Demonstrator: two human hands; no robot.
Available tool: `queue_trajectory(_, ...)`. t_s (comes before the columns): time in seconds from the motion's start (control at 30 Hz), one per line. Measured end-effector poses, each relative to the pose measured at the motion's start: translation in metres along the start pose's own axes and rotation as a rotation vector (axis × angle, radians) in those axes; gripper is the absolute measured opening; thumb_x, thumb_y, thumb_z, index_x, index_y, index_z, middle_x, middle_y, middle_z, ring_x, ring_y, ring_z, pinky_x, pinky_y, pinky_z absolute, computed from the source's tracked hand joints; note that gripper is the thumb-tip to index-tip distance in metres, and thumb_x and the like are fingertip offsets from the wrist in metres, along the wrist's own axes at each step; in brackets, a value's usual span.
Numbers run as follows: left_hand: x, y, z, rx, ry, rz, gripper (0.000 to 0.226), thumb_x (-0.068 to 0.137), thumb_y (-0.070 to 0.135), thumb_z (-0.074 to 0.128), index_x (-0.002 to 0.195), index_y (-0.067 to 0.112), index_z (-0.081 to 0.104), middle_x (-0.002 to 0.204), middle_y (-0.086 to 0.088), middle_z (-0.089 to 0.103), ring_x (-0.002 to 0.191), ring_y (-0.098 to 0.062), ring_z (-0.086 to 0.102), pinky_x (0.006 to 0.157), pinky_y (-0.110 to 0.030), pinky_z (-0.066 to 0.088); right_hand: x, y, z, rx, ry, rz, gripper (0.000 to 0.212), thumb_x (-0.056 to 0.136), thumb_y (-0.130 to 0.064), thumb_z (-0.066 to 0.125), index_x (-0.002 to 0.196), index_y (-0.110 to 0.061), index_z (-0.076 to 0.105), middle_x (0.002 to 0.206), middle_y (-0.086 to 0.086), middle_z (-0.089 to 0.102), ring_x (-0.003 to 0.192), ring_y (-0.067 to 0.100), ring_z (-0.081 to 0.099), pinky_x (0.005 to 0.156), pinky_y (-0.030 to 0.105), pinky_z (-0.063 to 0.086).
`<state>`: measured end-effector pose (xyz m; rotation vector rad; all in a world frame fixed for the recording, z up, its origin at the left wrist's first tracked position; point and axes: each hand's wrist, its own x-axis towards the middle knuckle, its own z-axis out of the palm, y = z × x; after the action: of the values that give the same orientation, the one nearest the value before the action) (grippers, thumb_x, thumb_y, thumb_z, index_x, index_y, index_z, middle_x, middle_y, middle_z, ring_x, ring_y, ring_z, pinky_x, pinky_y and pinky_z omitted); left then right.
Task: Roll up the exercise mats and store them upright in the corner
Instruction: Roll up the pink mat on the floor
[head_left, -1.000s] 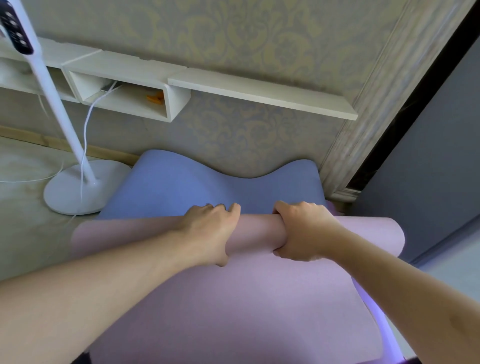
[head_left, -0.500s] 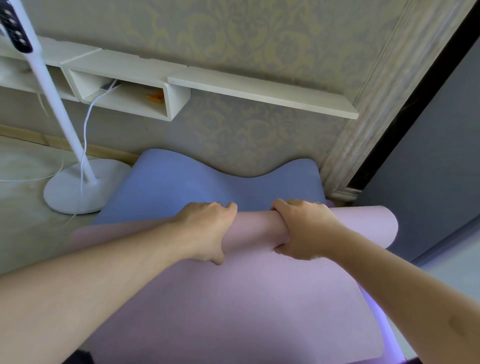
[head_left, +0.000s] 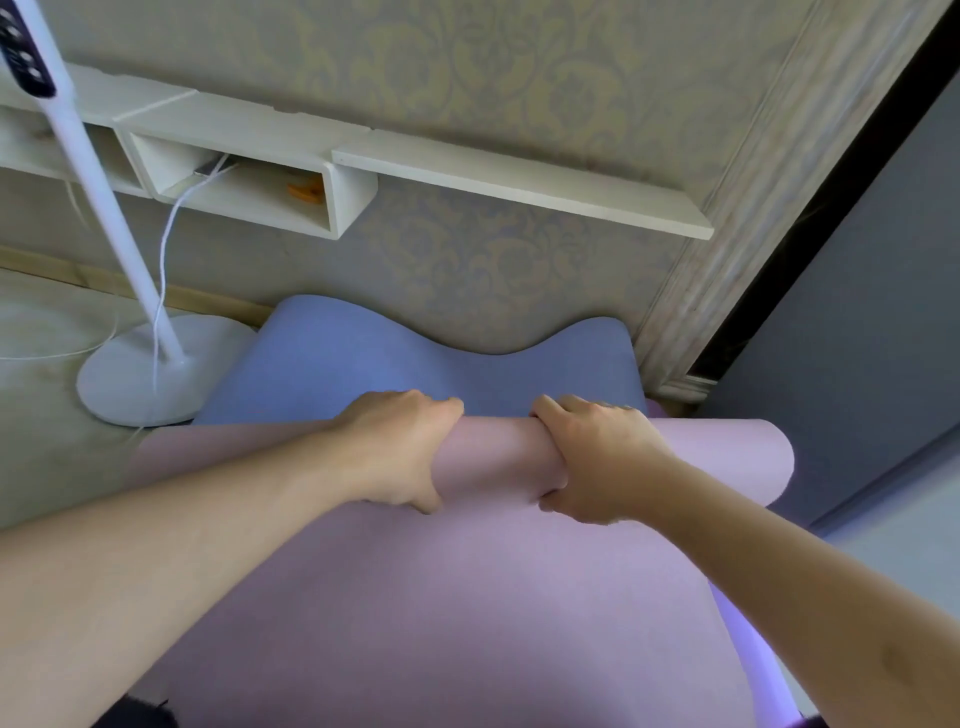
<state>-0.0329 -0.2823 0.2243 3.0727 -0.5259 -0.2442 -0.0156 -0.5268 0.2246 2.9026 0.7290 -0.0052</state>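
Gripping the roll (head_left: 493, 457) from both sides, the left hand (head_left: 400, 452) and right hand (head_left: 592, 460) are each curled tight over it, thumbs tucked underneath on the near side, fingers over the top. That close, centred hold looks meant to keep the pink mat (head_left: 441, 613) winding evenly; most of it lies flat on the near side of the roll, so the rolling seems early. Beyond the roll a blue mat (head_left: 415, 364) lies unrolled, its far edge buckled up against the wall (head_left: 493, 270). Left of the roll stands a lamp base (head_left: 140, 379) with a trailing cord (head_left: 166, 249), just beside the blue mat, a likely snag. A shelf (head_left: 519, 179) hangs above the roll.
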Motion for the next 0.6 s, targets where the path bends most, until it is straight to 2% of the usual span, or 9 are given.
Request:
queue_trajectory(0.1, 0.001, -0.012, -0.009, 0.050, 0.092, 0.022, 0.050, 0.070, 0.050, 0.079, 0.099, 0.028, 0.045, 0.091, 0.009, 0.056, 0.085, -0.021, 0.061, 0.069, -0.037, 0.049, 0.003, -0.004, -0.004, 0.029, 0.017, 0.046, 0.058, 0.071, -0.057, 0.076, 0.111, -0.031, 0.044, 0.094, -0.011, 0.059, 0.083, 0.023, 0.063, 0.067, 0.035, 0.047)
queue_trajectory(0.2, 0.001, -0.005, -0.001, 0.198, 0.203, 0.118, 0.061, 0.075, 0.060, 0.080, 0.112, 0.026, 0.047, 0.105, 0.007, 0.056, 0.103, -0.022, 0.060, 0.088, -0.037, 0.046, 0.004, 0.001, -0.006, 0.081, -0.048, 0.128, 0.050, 0.067, -0.057, 0.075, 0.102, -0.032, 0.050, 0.085, -0.012, 0.061, 0.080, 0.022, 0.063, 0.064, 0.032, 0.043)
queue_trajectory(0.27, 0.000, 0.005, 0.008, 0.237, 0.170, 0.112, 0.070, 0.072, 0.062, 0.084, 0.109, 0.023, 0.039, 0.103, 0.005, 0.050, 0.101, -0.023, 0.056, 0.084, -0.037, 0.044, 0.001, 0.003, -0.005, 0.119, -0.094, 0.136, 0.053, 0.063, -0.060, 0.078, 0.101, -0.032, 0.053, 0.086, -0.013, 0.061, 0.082, 0.021, 0.062, 0.063, 0.031, 0.041)
queue_trajectory(0.33, 0.001, 0.009, 0.011, 0.220, 0.119, 0.061, 0.073, 0.069, 0.060, 0.086, 0.100, 0.022, 0.032, 0.092, 0.006, 0.043, 0.088, -0.023, 0.053, 0.073, -0.037, 0.041, -0.003, 0.001, -0.004, 0.108, -0.102, 0.099, 0.059, 0.065, -0.063, 0.078, 0.108, -0.034, 0.049, 0.095, -0.012, 0.062, 0.089, 0.021, 0.063, 0.067, 0.033, 0.043)
queue_trajectory(0.4, 0.002, 0.006, 0.005, 0.139, 0.074, 0.009, 0.070, 0.067, 0.057, 0.086, 0.096, 0.020, 0.034, 0.087, 0.006, 0.047, 0.079, -0.021, 0.055, 0.063, -0.035, 0.041, -0.004, -0.005, -0.002, 0.027, -0.033, 0.034, 0.069, 0.069, -0.066, 0.079, 0.117, -0.032, 0.043, 0.105, -0.009, 0.060, 0.096, 0.023, 0.063, 0.073, 0.036, 0.044)
queue_trajectory(0.47, 0.001, -0.002, -0.005, 0.053, 0.024, -0.020, 0.066, 0.065, 0.058, 0.085, 0.094, 0.021, 0.039, 0.087, 0.006, 0.052, 0.077, -0.019, 0.056, 0.058, -0.036, 0.039, -0.003, -0.010, -0.001, -0.033, 0.026, -0.012, 0.076, 0.069, -0.069, 0.081, 0.118, -0.028, 0.041, 0.105, -0.008, 0.058, 0.095, 0.024, 0.061, 0.073, 0.037, 0.042)
queue_trajectory(0.53, -0.002, -0.008, -0.009, 0.013, -0.011, -0.022, 0.066, 0.063, 0.061, 0.085, 0.100, 0.024, 0.044, 0.092, 0.007, 0.055, 0.081, -0.018, 0.056, 0.060, -0.036, 0.042, -0.002, -0.013, -0.004, -0.009, 0.016, -0.007, 0.070, 0.071, -0.067, 0.079, 0.112, -0.026, 0.040, 0.097, -0.008, 0.058, 0.087, 0.024, 0.061, 0.068, 0.037, 0.043)
queue_trajectory(0.6, -0.005, -0.006, -0.007, 0.030, -0.010, -0.011, 0.070, 0.064, 0.062, 0.083, 0.111, 0.024, 0.047, 0.100, 0.008, 0.056, 0.089, -0.019, 0.058, 0.070, -0.038, 0.050, -0.002, -0.014, -0.005, 0.013, 0.012, 0.006, 0.058, 0.073, -0.062, 0.074, 0.103, -0.026, 0.041, 0.086, -0.009, 0.058, 0.078, 0.024, 0.061, 0.065, 0.036, 0.048)
